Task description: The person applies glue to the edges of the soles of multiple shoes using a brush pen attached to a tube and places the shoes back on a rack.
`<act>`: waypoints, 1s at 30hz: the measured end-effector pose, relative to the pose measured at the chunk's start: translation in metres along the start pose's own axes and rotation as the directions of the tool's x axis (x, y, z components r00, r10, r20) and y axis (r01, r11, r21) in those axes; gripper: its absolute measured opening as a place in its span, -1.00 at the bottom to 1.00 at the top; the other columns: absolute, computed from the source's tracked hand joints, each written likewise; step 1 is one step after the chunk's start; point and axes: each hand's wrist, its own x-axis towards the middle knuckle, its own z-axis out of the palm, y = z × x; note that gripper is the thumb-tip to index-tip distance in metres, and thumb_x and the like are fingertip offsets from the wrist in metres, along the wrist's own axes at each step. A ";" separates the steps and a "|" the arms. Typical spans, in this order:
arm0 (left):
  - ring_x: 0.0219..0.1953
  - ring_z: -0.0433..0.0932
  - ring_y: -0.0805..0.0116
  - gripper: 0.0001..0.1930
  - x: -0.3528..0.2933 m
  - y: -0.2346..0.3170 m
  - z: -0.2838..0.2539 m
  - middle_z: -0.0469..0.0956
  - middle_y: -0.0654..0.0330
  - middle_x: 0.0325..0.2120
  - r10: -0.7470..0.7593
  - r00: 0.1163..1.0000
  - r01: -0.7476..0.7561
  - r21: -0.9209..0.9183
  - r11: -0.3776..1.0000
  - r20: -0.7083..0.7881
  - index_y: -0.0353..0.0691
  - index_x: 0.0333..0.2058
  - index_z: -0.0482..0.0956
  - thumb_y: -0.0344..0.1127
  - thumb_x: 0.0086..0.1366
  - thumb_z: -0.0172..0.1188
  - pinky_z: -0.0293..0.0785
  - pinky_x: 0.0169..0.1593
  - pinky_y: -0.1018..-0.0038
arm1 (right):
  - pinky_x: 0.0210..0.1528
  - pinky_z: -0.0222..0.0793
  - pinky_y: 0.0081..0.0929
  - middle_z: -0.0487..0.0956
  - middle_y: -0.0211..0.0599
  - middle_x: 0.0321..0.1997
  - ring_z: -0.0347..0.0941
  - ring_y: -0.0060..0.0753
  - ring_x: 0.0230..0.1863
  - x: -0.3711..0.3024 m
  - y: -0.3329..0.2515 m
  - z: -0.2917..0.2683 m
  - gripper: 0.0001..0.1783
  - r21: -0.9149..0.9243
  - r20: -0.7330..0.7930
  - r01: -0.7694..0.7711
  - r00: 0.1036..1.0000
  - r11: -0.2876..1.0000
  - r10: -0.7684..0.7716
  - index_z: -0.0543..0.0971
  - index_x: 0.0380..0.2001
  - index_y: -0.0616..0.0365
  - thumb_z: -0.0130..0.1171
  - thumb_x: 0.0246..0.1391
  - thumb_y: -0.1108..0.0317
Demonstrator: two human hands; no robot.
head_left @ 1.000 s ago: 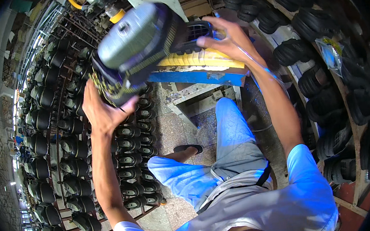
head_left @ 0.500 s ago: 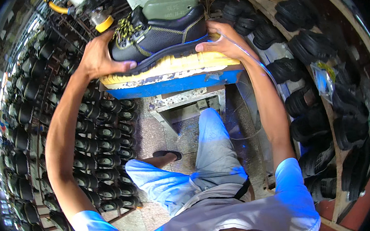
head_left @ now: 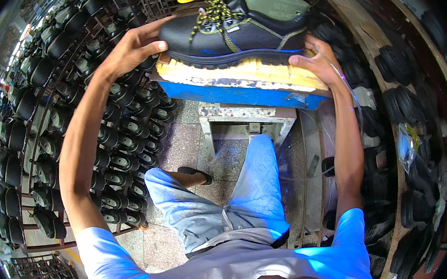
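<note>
While the black leather shoe (head_left: pixel 207 41), filled by a smooth green last (head_left: pixel 278 4), sits sole-down on the ridged yellow pad (head_left: pixel 228 73), the left hand (head_left: pixel 124 53) cups its rounded toe from beyond the pad's left edge and the right hand (head_left: pixel 322 64) grasps its heel. Nearer and lower, the blue base (head_left: pixel 219 93) overhangs a paint-chipped stand (head_left: pixel 247 109), and a strip of speckled floor (head_left: pixel 181 140) separates the stand from the crowded shoe rack (head_left: pixel 49 247) at left.

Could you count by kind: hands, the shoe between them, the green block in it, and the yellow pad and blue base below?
Left hand and right hand: 2
Black shoe: 1
Green block: 1
Yellow pad: 1
Blue base: 1
Total: 6
</note>
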 end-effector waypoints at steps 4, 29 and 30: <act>-0.34 0.50 0.51 -0.37 0.008 0.003 0.001 0.60 0.23 -0.21 0.061 0.998 -0.063 0.078 0.995 0.018 -0.30 0.38 0.23 -0.41 0.38 0.20 0.54 -0.11 0.47 | 0.33 0.29 -0.28 0.54 0.05 0.20 0.45 -0.19 0.23 0.009 0.017 -0.005 -0.10 -0.064 -0.040 0.005 0.999 0.998 -0.008 0.48 0.15 0.34 0.62 -0.23 0.11; -0.17 0.64 -0.06 -0.15 0.073 0.029 0.059 0.64 -0.07 -0.26 0.176 0.978 0.016 0.886 0.463 -0.109 -0.31 -0.12 0.56 0.37 -0.16 0.42 0.52 -0.04 0.16 | 0.42 0.12 -0.32 0.46 -0.03 0.28 0.34 -0.27 0.31 -0.010 0.002 0.001 -0.20 0.181 -0.012 0.105 0.994 0.978 -0.105 0.39 0.26 0.34 0.33 0.16 -0.05; -0.16 0.64 -0.07 -0.15 0.074 0.029 0.058 0.64 -0.07 -0.26 0.181 0.978 0.006 0.888 0.460 -0.100 -0.31 -0.10 0.56 0.37 -0.15 0.42 0.51 -0.03 0.16 | 0.42 0.13 -0.29 0.47 -0.02 0.29 0.33 -0.22 0.33 -0.009 0.004 0.000 -0.18 0.145 -0.019 0.101 0.995 0.984 -0.099 0.38 0.28 0.31 0.31 0.17 -0.09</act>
